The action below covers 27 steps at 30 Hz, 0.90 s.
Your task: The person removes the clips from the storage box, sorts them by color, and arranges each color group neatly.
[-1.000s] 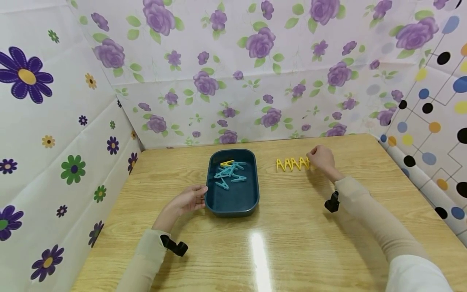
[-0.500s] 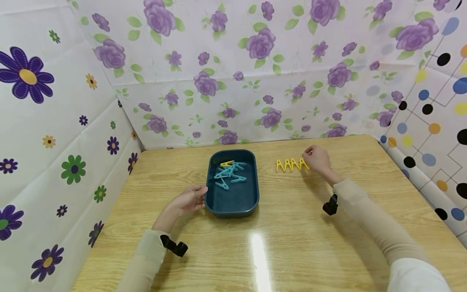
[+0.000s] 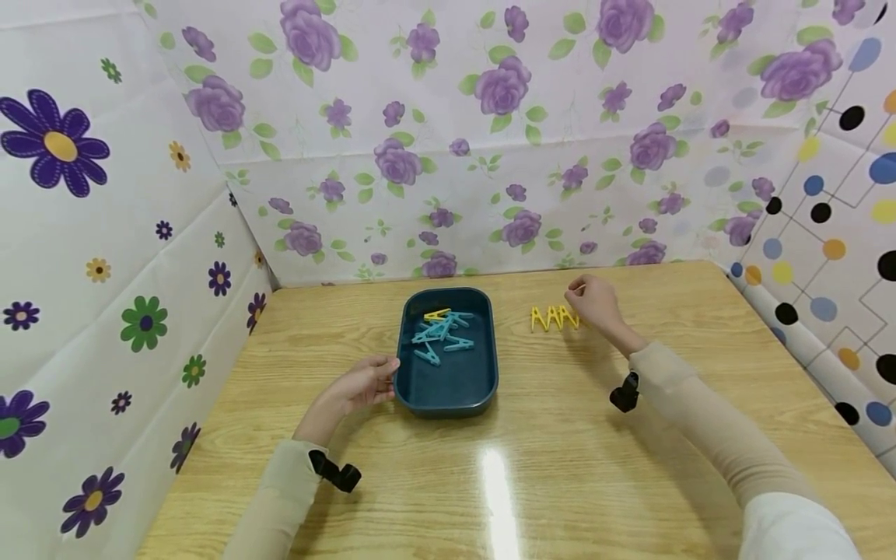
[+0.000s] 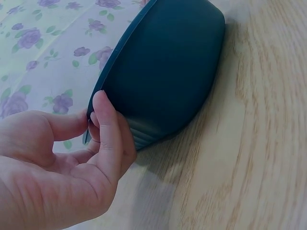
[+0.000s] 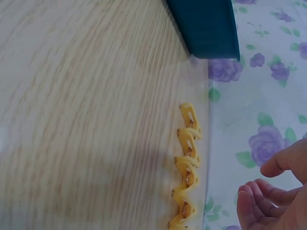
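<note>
My left hand (image 3: 365,381) pinches the left rim of a dark teal plastic bin (image 3: 448,409). In the left wrist view, the thumb of that hand (image 4: 72,163) is on one side of the bin's rim (image 4: 163,62) and the fingers are on the other. Inside the bin lie several light blue clothespins (image 3: 458,343) and a yellow clothespin (image 3: 437,314). Several yellow clothespins (image 5: 180,193) form a zigzag row on the table. At the row's right end, my right hand (image 3: 593,302) hovers with loosely bent fingers, hiding part of the row. Nothing shows between its thumb and fingers (image 5: 243,203).
The wooden table (image 3: 560,435) bears a bright light streak. Flowered sheeting (image 3: 448,194) rises at the back and left, with dotted sheeting (image 3: 833,233) at the right. Black cameras are strapped to both wrists.
My right hand has moved left along the yellow row and now covers its right end. My left hand has stayed at the bin, and the bin's contents look the same.
</note>
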Each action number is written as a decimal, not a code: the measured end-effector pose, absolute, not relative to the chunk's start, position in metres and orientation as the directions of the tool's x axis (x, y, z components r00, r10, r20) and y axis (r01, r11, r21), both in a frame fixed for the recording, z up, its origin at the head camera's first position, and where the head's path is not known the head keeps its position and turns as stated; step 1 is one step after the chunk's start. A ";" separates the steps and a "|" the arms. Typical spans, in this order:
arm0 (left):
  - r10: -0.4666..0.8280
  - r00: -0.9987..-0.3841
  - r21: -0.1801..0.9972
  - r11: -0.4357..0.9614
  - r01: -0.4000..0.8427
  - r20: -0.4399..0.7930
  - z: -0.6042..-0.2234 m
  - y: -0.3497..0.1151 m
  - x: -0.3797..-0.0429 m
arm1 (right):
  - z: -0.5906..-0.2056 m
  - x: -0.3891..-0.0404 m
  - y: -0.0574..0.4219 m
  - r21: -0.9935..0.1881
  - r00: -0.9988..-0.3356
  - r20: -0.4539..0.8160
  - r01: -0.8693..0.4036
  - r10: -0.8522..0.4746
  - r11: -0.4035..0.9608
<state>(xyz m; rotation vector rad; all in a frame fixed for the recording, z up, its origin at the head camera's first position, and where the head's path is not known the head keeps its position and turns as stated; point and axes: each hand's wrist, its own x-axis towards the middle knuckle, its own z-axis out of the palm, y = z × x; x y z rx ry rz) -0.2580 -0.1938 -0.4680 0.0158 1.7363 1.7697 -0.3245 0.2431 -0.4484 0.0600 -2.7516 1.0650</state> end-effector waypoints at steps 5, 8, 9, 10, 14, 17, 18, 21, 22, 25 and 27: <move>0.444 -0.790 0.899 0.103 -0.425 -0.424 -0.466 -0.194 -0.257 | -0.441 -0.328 0.229 -0.656 -0.976 0.219 -0.134 0.017 0.742; 0.433 -0.796 0.902 0.118 -0.415 -0.423 -0.465 -0.193 -0.257 | -0.439 -0.331 0.220 -0.663 -0.968 0.250 -0.178 -0.009 0.728; 0.430 -0.798 0.903 0.123 -0.411 -0.421 -0.465 -0.193 -0.256 | -0.438 -0.332 0.216 -0.667 -0.966 0.258 -0.195 -0.023 0.719; 0.424 -0.801 0.903 0.126 -0.411 -0.424 -0.465 -0.193 -0.256 | -0.438 -0.332 0.212 -0.671 -0.964 0.264 -0.211 -0.037 0.711; 0.406 -0.807 0.901 0.133 -0.413 -0.429 -0.465 -0.191 -0.255 | -0.437 -0.335 0.197 -0.679 -0.953 0.285 -0.274 -0.099 0.682; 0.403 -0.810 0.903 0.133 -0.408 -0.425 -0.465 -0.191 -0.255 | -0.435 -0.335 0.187 -0.677 -0.948 0.281 -0.305 -0.148 0.669; 0.402 -0.812 0.904 0.131 -0.406 -0.423 -0.465 -0.191 -0.255 | -0.434 -0.336 0.183 -0.675 -0.948 0.275 -0.311 -0.163 0.669; 0.402 -0.814 0.906 0.128 -0.403 -0.419 -0.465 -0.190 -0.255 | -0.432 -0.336 0.175 -0.660 -0.946 0.243 -0.324 -0.216 0.678; 0.404 -0.814 0.906 0.127 -0.403 -0.418 -0.465 -0.191 -0.255 | -0.431 -0.336 0.172 -0.651 -0.944 0.233 -0.330 -0.234 0.683; 0.406 -0.810 0.903 0.123 -0.411 -0.424 -0.464 -0.190 -0.254 | -0.428 -0.337 0.163 -0.618 -0.936 0.194 -0.350 -0.294 0.704; 0.410 -0.806 0.902 0.127 -0.413 -0.427 -0.464 -0.191 -0.254 | -0.423 -0.338 0.157 -0.594 -0.928 0.165 -0.364 -0.334 0.718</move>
